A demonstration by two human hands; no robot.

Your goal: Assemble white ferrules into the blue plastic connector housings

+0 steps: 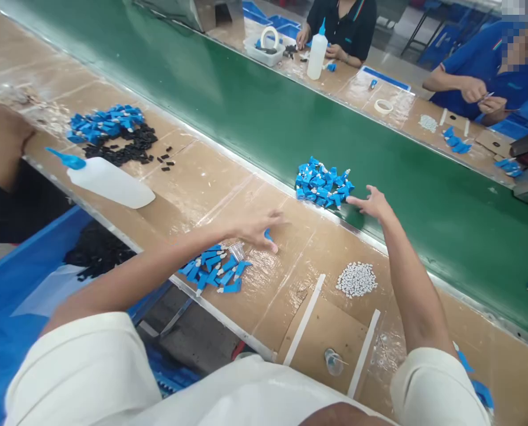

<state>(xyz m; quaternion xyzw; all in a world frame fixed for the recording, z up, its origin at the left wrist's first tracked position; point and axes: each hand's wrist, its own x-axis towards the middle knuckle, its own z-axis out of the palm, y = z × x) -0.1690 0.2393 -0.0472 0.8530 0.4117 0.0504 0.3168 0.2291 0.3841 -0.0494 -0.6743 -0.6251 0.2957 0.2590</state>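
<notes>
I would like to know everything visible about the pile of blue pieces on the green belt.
The pile is a loose heap of small, angular, bright-blue pieces, apparently plastic, many with whitish tips. They lie jumbled and overlapping, pointing in different directions. The heap rests on the green belt, along its near edge. The right hand is at its right side; whether it touches the pieces is unclear.

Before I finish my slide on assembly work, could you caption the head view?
Right hand at a pile of blue parts on a green belt; left hand above a brown worktop.
</notes>
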